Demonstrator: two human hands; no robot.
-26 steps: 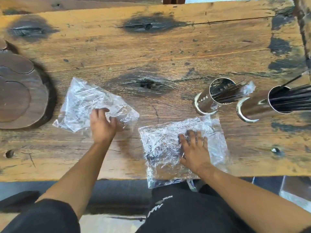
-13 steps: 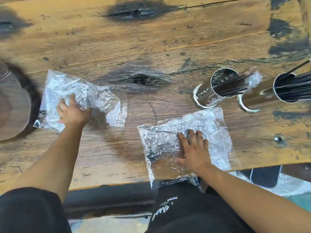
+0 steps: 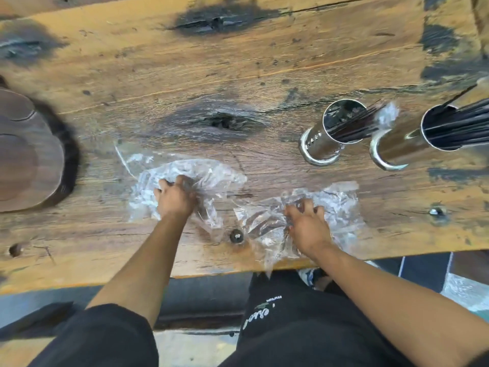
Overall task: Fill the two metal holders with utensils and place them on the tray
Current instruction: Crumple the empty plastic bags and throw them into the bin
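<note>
Two shiny metal holders stand at the right of the wooden table. The nearer holder (image 3: 321, 145) has holes in its wall and holds dark thin utensils with a bit of clear wrap at their tips. The far right holder (image 3: 397, 152) is packed with dark utensils. A dark wooden tray (image 3: 29, 154) lies at the left edge. My left hand (image 3: 176, 198) grips a crumpled clear plastic bag (image 3: 206, 178). My right hand (image 3: 308, 227) bunches a second clear plastic bag (image 3: 338, 205) near the table's front edge.
The table (image 3: 238, 75) is rough wood with dark knots and a bolt head (image 3: 236, 236) between the two bags. Another bolt (image 3: 438, 211) sits at the right front. My dark-clothed legs are below the table's edge.
My left hand has dragged its bag to the right, toward the middle. My right hand, flat on its bag before, now crumples it. The view has shifted left, showing more of the tray.
</note>
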